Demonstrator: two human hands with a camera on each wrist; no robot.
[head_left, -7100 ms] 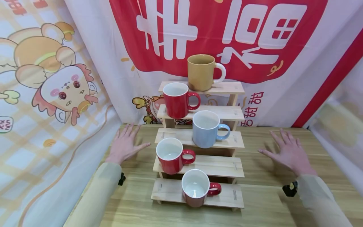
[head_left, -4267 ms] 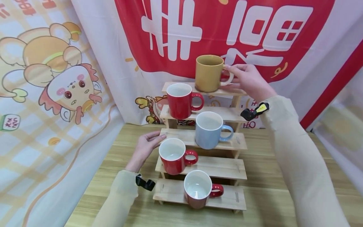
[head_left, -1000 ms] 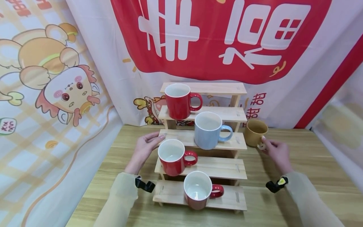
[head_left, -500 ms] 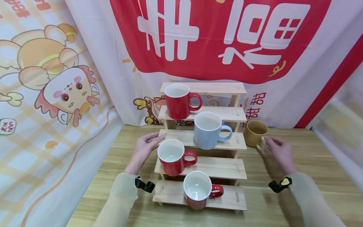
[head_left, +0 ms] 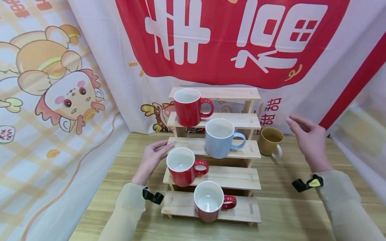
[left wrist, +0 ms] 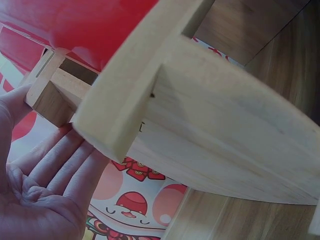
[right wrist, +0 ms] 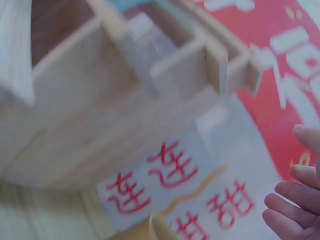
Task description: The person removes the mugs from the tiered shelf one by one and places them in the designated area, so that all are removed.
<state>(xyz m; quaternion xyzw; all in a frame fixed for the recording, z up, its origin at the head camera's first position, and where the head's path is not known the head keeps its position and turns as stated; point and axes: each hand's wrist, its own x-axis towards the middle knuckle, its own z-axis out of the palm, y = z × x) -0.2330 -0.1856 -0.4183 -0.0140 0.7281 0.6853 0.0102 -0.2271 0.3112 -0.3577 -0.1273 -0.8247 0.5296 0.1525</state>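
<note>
Right hand hangs in the air with fingers loose and apart, holding nothing, just to the right of the mustard mug. That mug stands upright on the table, handle toward the camera, close beside the right end of the wooden step rack and apart from the hand. Left hand lies flat with straight fingers against the left end of the rack's middle step; the left wrist view shows the fingers touching the wood edge, steadying it and gripping nothing.

By the look of it, the mustard mug is set down and released, so this reads as the gap between one mug and another. A next pick would call for the free hand to travel across to a handle on the rack, and all the handles there point right, which suits that hand.

Counting up: five steps on the rack, the top one bare. Five mugs in all: three red ones, one pale blue, one mustard. Four sit on the rack, one per step, and one on the table.
</note>
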